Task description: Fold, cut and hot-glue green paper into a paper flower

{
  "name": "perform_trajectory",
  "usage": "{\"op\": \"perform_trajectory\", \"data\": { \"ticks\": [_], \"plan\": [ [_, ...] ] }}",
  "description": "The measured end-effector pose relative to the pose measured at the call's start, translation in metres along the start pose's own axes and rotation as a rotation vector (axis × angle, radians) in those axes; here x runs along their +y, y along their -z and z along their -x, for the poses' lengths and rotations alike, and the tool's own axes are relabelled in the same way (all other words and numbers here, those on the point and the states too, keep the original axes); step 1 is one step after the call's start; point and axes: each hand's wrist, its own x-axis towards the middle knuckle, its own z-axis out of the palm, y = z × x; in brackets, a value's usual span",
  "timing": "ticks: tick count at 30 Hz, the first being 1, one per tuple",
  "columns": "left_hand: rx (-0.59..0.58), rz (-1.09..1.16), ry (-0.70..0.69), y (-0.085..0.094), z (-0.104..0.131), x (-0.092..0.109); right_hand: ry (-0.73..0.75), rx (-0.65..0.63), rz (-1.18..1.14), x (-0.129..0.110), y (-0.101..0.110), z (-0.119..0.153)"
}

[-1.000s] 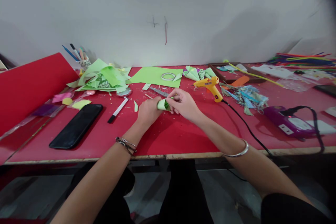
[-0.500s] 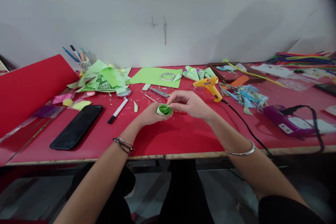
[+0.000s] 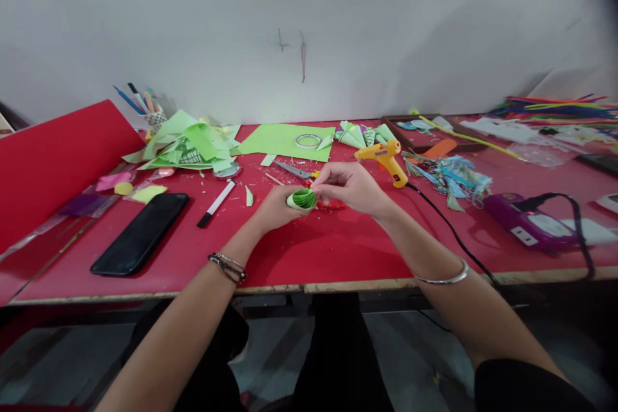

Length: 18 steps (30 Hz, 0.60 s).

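Observation:
A rolled green paper cone point(image 3: 302, 199) is wrapped in the fingers of my left hand point(image 3: 274, 209), its open, layered end facing up toward me. My right hand point(image 3: 348, 189) is closed in a pinch at the cone's right rim, thumb and forefinger together on the paper edge. Behind the hands lie scissors point(image 3: 294, 171), partly hidden by my right hand. A red ring-shaped item point(image 3: 332, 205) shows beneath that hand. To the right, a yellow glue gun point(image 3: 386, 161) lies on the red tabletop.
Green paper scraps point(image 3: 190, 141) are heaped at the back left. A black phone point(image 3: 140, 234) and a marker point(image 3: 216, 204) lie left. Finished-looking green cones point(image 3: 364, 134) sit behind. A purple power strip point(image 3: 531, 225) and the glue gun's cord point(image 3: 449, 228) occupy the right.
The cone has tilted slightly, showing more of its inner layers. My right hand's fingertips have closed tighter at its rim; both hands stay in nearly the same place.

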Motion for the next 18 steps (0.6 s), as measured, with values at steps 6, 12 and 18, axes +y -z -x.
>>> {"op": "perform_trajectory", "data": {
  "ticks": [6,12,18],
  "plan": [
    [0.082,-0.065,-0.018,-0.003,-0.001,-0.005,0.030,0.059,0.065,0.004,-0.004,-0.002],
    [0.183,-0.173,0.042,-0.004,-0.001,-0.004,0.037,0.135,0.158,0.006,-0.009,-0.002],
    [0.253,-0.202,0.070,-0.002,-0.001,-0.001,0.036,0.213,0.205,0.005,-0.014,-0.003]
  ]
}}
